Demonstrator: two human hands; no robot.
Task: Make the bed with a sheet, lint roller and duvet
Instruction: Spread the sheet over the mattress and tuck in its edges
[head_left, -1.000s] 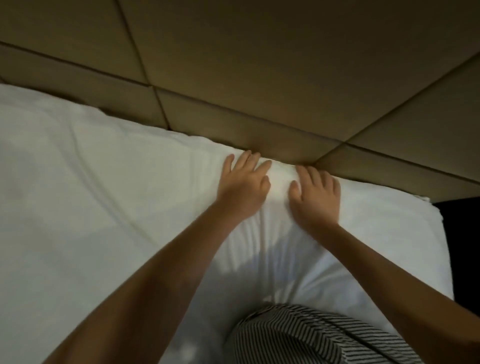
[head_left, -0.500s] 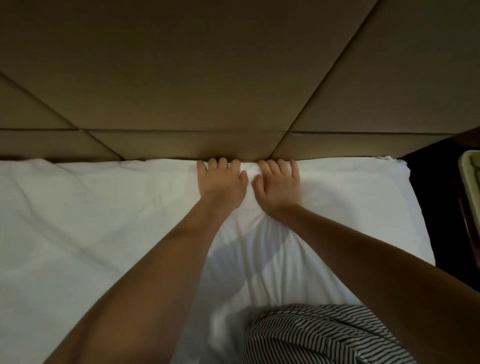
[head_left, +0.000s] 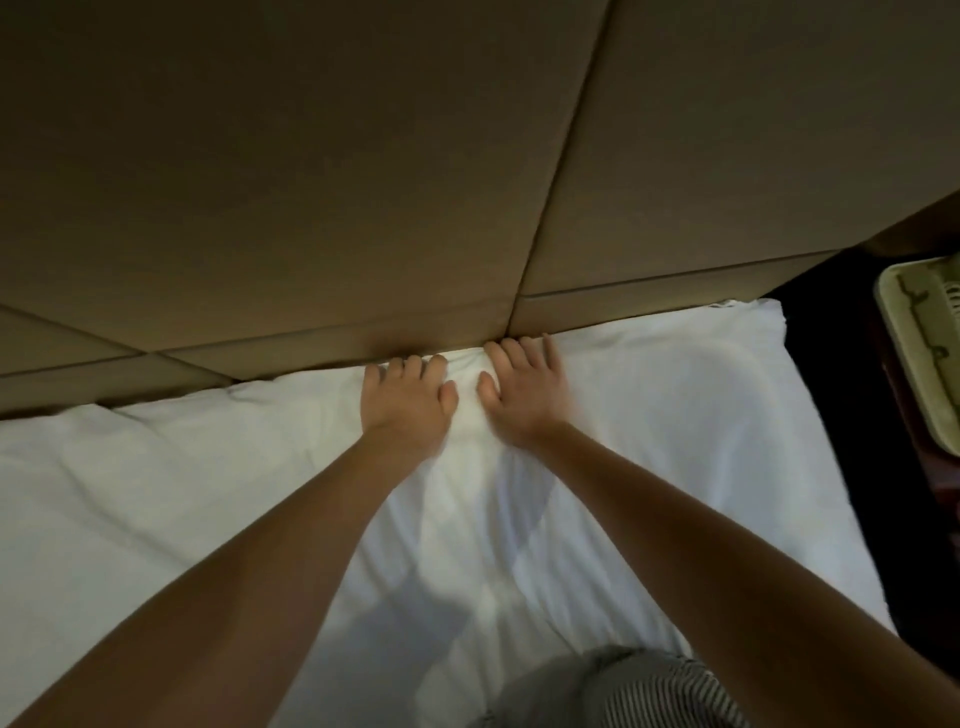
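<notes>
Pressing white sheet against tan padded headboard: left hand, right hand, both flat, unclenched.

Tan padded headboard takes up everything from 9 round to 2 o'clock, split into big panels by dark seams. Out at 3 o'clock there's a pale green tray-looking thing, cut off by the edge. Striped black-and-white clothing at 6 o'clock.

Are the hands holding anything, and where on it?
Nothing is gripped: the left hand and right hand press flat on the sheet, at its top edge by the headboard.
</notes>
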